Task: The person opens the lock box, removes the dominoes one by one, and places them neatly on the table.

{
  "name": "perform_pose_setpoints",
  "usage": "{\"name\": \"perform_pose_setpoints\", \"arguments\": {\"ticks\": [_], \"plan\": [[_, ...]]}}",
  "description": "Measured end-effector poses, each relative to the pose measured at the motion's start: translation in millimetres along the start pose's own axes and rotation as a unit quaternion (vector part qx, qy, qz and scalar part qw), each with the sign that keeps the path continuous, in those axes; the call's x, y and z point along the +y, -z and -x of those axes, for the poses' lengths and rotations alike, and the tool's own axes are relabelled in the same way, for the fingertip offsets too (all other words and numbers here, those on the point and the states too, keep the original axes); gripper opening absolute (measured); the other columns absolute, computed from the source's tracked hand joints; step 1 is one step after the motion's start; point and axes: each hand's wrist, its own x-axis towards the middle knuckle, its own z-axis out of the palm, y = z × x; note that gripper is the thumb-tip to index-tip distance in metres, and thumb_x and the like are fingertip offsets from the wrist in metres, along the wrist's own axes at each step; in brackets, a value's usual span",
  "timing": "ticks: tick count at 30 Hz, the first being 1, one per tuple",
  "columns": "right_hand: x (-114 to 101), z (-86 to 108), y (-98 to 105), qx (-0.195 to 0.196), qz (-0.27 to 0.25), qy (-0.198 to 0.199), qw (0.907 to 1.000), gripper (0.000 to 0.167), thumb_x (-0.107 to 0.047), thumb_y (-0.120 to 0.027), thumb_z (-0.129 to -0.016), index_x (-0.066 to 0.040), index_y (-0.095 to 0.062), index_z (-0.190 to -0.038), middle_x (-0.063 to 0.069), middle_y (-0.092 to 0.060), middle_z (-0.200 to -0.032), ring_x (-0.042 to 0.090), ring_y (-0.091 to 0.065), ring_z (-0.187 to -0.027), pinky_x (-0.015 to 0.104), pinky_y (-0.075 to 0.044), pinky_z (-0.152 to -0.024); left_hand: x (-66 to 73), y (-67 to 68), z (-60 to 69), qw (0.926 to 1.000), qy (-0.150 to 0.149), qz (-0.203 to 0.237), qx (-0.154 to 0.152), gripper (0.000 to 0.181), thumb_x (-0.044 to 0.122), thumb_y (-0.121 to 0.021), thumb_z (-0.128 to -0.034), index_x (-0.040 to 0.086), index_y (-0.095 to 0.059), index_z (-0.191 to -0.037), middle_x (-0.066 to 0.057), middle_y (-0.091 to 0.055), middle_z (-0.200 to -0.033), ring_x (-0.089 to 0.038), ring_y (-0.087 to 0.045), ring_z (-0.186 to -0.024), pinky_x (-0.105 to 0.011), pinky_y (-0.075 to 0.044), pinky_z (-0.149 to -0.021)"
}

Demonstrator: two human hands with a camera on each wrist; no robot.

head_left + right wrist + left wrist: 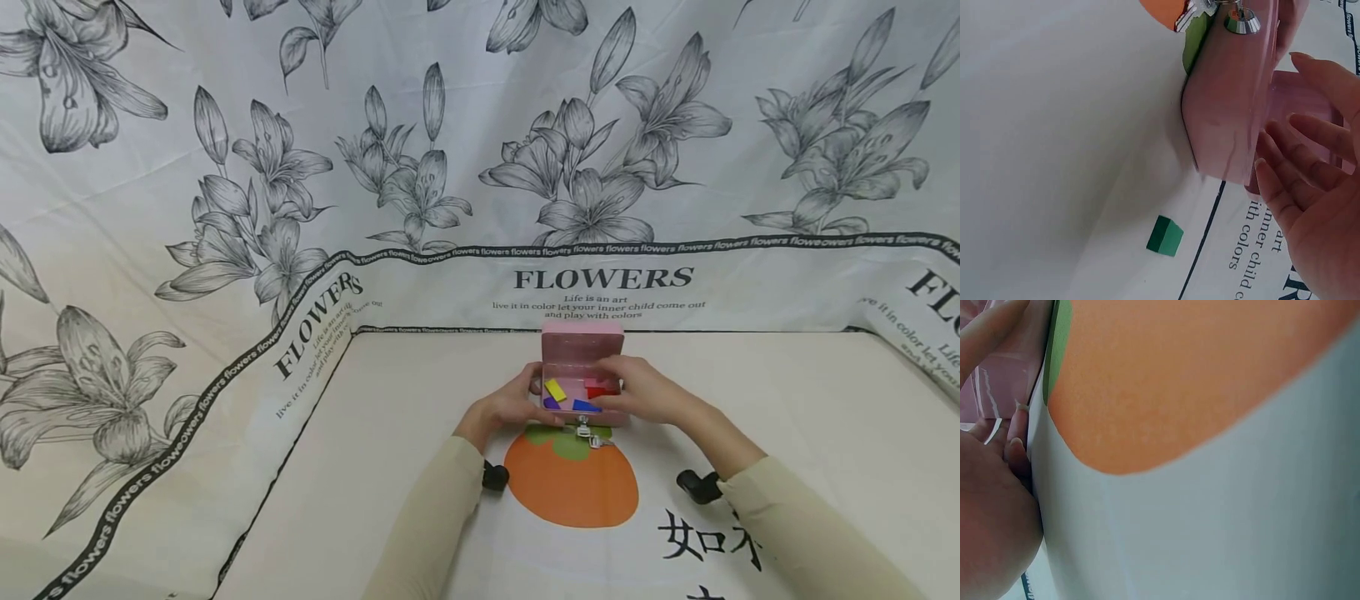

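At the left, your left hand (513,400) grips the pink box (575,388), fingers curled around its left end and thumb along the front. The box stands upright on the desk (412,400), its long axis going left to right, the lid (581,346) raised at the back and the lock (1242,24) toward you. Inside lie a purple block (552,403), a yellow block (555,390) slanting, a blue block (587,406) almost crosswise, and a red block (597,392). Your right hand (643,390) is loosely open over the right part; I see nothing held in it. Near the right end, on the desk, is a green block (1165,236). You seem to be handling blocks at the box — filling or emptying, I cannot tell. The next move probably calls for right fingers closing on one block — without knocking the lid.
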Motion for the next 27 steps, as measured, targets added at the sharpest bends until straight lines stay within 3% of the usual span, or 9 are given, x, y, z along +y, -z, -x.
{"name": "perform_pose_setpoints", "arguments": {"ticks": [5,13,20,27], "plan": [[4.4,-12.3,-9.0,-0.004,0.001,0.011,0.9999,0.048,-0.014,-0.084,-0.085,0.005,-0.064,-0.124,0.016,-0.07,-0.108,0.03,-0.064,-0.092,0.047,-0.056,-0.085,0.2,0.9,0.4,1.0,-0.003,0.003,-0.002,0.096,0.016,-0.092,-0.0764,0.023,-0.033,-0.153,-0.007,-0.049,-0.118,-0.022,-0.048,-0.108,-0.038,-0.039,-0.097],[4.2,-28.1,-21.9,-0.016,0.017,0.03,0.9993,0.043,-0.013,-0.084,-0.085,0.004,-0.066,-0.12,0.011,-0.066,-0.092,0.025,-0.058,-0.082,0.033,-0.049,-0.072,-0.6,0.8,-0.5,0.9999,-0.011,-0.001,-0.009,0.093,0.018,-0.091,-0.0776,0.022,-0.032,-0.151,-0.002,-0.049,-0.128,-0.019,-0.049,-0.116,-0.037,-0.037,-0.11],[2.6,-38.3,-31.7,-0.027,0.023,0.03,0.9989,0.045,-0.013,-0.084,-0.085,0.001,-0.067,-0.123,0.011,-0.066,-0.092,0.025,-0.059,-0.084,0.032,-0.049,-0.074,-2.8,1.0,-1.0,0.9998,-0.016,-0.008,-0.007,0.093,0.02,-0.092,-0.0772,0.023,-0.034,-0.15,-0.005,-0.047,-0.121,-0.021,-0.046,-0.113,-0.036,-0.037,-0.1],[0.9,-43.1,-35.1,-0.034,0.034,0.023,0.9986,0.041,-0.011,-0.08,-0.087,-0.001,-0.066,-0.124,0.011,-0.064,-0.09,0.02,-0.055,-0.08,0.033,-0.045,-0.071,0.4,1.2,1.0,0.9997,-0.021,-0.012,-0.006,0.094,0.017,-0.091,-0.0776,0.02,-0.032,-0.151,-0.004,-0.047,-0.121,-0.02,-0.046,-0.113,-0.036,-0.036,-0.101]]}}
